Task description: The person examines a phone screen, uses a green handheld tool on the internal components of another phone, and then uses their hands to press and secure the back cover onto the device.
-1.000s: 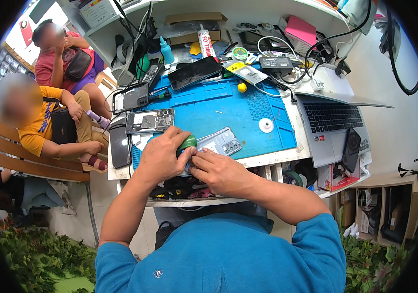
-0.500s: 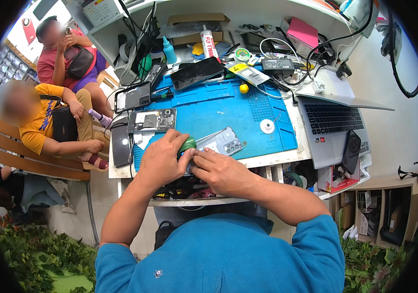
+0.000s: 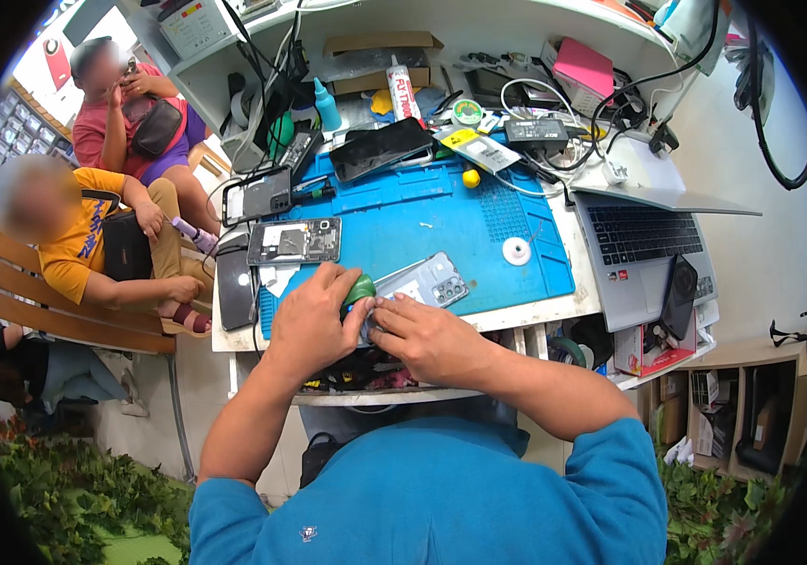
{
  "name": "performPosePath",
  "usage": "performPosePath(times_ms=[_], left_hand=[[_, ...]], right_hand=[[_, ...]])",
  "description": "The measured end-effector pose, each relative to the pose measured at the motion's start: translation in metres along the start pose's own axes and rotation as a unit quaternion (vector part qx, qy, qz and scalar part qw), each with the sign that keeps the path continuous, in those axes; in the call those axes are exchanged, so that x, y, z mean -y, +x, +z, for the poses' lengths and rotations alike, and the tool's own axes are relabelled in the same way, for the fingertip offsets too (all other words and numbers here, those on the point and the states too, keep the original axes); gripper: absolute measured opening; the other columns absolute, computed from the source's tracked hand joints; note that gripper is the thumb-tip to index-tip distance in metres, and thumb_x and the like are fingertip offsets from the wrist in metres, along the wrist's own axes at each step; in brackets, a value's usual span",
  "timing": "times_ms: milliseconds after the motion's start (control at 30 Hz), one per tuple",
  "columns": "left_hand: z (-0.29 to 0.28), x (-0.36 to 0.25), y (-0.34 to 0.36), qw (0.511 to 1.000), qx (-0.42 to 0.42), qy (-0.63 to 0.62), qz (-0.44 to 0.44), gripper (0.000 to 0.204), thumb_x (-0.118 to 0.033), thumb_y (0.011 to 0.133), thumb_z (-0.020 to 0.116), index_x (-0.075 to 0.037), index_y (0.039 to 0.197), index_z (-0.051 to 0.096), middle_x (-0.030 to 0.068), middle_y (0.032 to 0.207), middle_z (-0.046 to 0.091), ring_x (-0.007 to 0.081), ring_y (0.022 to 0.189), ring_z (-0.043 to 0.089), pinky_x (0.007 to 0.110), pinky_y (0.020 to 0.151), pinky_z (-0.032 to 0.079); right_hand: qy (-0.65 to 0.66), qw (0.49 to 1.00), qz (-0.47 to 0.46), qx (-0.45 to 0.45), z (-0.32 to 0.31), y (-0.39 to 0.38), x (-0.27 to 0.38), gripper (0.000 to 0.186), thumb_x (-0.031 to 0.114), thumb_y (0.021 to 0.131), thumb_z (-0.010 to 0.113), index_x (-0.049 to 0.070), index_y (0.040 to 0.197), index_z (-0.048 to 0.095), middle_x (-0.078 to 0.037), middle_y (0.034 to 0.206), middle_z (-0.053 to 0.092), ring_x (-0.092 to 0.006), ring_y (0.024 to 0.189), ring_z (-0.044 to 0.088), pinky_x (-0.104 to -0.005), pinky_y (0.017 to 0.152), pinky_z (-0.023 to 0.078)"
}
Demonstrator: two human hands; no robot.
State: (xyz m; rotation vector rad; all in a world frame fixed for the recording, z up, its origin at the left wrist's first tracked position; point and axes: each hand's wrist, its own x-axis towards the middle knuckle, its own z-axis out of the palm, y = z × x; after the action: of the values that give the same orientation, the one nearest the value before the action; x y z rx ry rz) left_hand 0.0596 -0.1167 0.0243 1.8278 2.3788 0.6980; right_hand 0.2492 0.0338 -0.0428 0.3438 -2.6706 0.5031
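Head view, and at the bottom of the frame I see a blue shirt (image 3: 422, 499) bent toward the desk (image 3: 554, 307). Just left of centre, the left hand (image 3: 317, 318) has its thumb and fingers curled round a rounded green object (image 3: 359, 291); the right hand (image 3: 427, 337) sits close beside it, fingers bent in, and I cannot tell what, if anything, they pinch. Under and beyond them, around the middle of the frame, lies a silver-grey phone back (image 3: 410, 284), its lower-left end hidden by the hands. Its long axis slants from there to the upper right, and the camera cluster (image 3: 448, 291) marks the end pointing right. It rests on a blue mat (image 3: 375, 221). Left of centre, an opened phone (image 3: 295, 242) lies lengthwise across the frame; a laptop (image 3: 643, 226) stands at right. Farther up, a black-screened phone (image 3: 382, 151) slants toward the upper right, below a white-and-red tube (image 3: 403, 92).
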Motion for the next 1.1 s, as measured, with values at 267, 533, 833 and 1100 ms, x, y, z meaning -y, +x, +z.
performPosePath(times_ms=[267,533,833,1100], left_hand=[[0.002,0.0,-0.002,1.0,0.005,-0.012,-0.015,0.037,-0.023,0.103,0.085,-0.003,0.135,0.081,0.0174,0.124,0.078,0.0426,0.104,0.08,0.049,0.088,0.065],[0.003,0.004,0.001,1.0,-0.008,-0.012,-0.011,0.038,-0.024,0.103,0.086,-0.004,0.135,0.081,0.0172,0.125,0.078,0.0419,0.103,0.081,0.049,0.088,0.065],[-0.01,0.003,-0.013,1.0,0.023,-0.008,-0.019,0.036,-0.025,0.104,0.085,-0.005,0.134,0.082,0.017,0.123,0.078,0.0417,0.103,0.081,0.048,0.088,0.065],[-0.007,0.006,-0.01,1.0,0.011,-0.004,-0.022,0.036,-0.027,0.105,0.084,-0.007,0.135,0.081,0.0164,0.121,0.077,0.0419,0.101,0.08,0.049,0.086,0.064]], right_hand=[[0.004,1.0,0.004,0.009,-0.003,0.002,0.0,0.08,0.022,0.074,0.098,-0.008,0.143,0.071,-0.027,0.15,0.069,-0.0444,0.151,0.063,-0.0571,0.131,0.051],[-0.012,1.0,-0.003,-0.004,-0.001,0.002,-0.001,0.068,0.019,0.082,0.091,-0.008,0.141,0.072,-0.026,0.146,0.071,-0.0438,0.151,0.064,-0.0565,0.131,0.051],[-0.001,1.0,0.0,-0.022,-0.002,0.002,0.0,0.053,0.01,0.089,0.079,-0.008,0.138,0.074,-0.025,0.141,0.071,-0.042,0.145,0.067,-0.0562,0.129,0.053],[-0.009,1.0,0.0,-0.018,-0.002,0.003,0.001,0.052,0.009,0.088,0.078,-0.008,0.137,0.074,-0.025,0.141,0.071,-0.0424,0.144,0.067,-0.0565,0.128,0.053]])
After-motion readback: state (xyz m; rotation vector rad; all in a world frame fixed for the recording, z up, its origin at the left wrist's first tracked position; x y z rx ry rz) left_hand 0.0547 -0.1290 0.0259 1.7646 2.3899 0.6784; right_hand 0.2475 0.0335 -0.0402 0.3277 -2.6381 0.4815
